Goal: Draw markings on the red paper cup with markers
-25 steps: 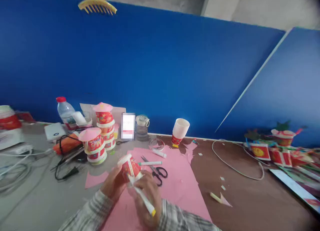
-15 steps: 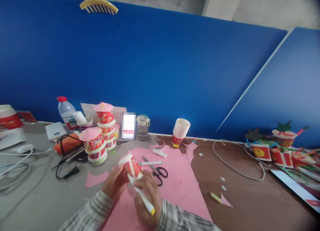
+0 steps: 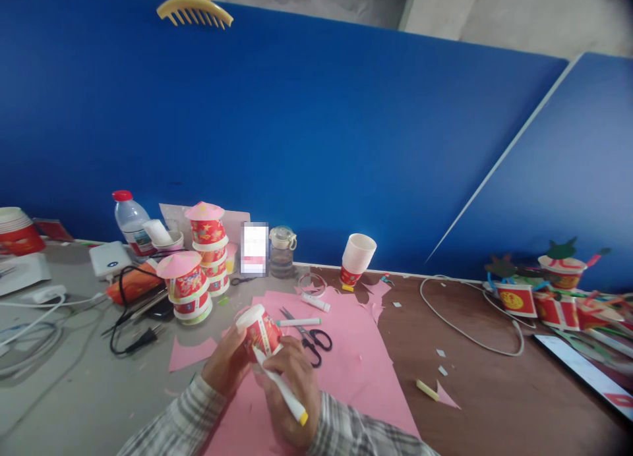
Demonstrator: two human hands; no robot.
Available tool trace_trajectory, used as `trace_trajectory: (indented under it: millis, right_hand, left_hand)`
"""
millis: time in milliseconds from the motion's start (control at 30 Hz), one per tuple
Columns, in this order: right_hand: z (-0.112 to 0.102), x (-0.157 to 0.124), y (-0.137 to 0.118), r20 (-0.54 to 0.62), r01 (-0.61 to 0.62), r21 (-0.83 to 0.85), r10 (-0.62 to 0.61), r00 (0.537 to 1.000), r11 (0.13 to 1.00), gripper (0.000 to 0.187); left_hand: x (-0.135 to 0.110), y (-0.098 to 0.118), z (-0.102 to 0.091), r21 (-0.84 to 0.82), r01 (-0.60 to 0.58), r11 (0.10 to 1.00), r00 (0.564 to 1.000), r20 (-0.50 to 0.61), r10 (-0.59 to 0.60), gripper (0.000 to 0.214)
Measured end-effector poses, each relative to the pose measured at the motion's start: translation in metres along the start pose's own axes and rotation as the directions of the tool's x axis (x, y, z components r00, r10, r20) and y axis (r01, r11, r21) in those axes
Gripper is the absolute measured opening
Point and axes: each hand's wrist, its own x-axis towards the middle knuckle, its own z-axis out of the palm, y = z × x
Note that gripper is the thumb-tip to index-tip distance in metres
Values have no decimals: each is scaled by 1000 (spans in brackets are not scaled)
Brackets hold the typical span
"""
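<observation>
A red patterned paper cup (image 3: pixel 260 327) is tilted in my left hand (image 3: pixel 226 362), its white base facing up and away. My right hand (image 3: pixel 295 383) grips a white marker (image 3: pixel 285 391) with a yellow end; its far tip is at the cup's lower side, and whether it touches is hard to see. Under both hands lies a large pink paper sheet (image 3: pixel 363 370). Just right of the cup, black-handled scissors (image 3: pixel 309 337) and a second white marker (image 3: pixel 299 322) rest on the sheet, with a white glue stick (image 3: pixel 315 302) beyond.
Stacked red cups with pink cone roofs (image 3: pixel 188 291) stand at left, near a black plug cable (image 3: pixel 141 341) and a plastic bottle (image 3: pixel 132 225). A leaning stack of cups (image 3: pixel 358 258) is at the back. A phone (image 3: pixel 588 377) and paper cup crafts (image 3: pixel 515 301) are at right.
The cup has turned slightly in my left hand, so its white strip sits a little further right. My right hand and the marker look almost unmoved.
</observation>
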Motion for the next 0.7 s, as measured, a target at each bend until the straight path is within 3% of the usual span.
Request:
trace_trajectory:
  millis: [333,700]
  right_hand:
    - [-5,3,-2,52,6,65,-9,999,998,9]
    - [-17,5,-1,82,-89,40,85,993,995,15]
  left_hand:
    - [0,2,2,-16,12,1000,1000,-4,-12,48]
    - [3,8,1,-42,27,999,999,-37,-28,53]
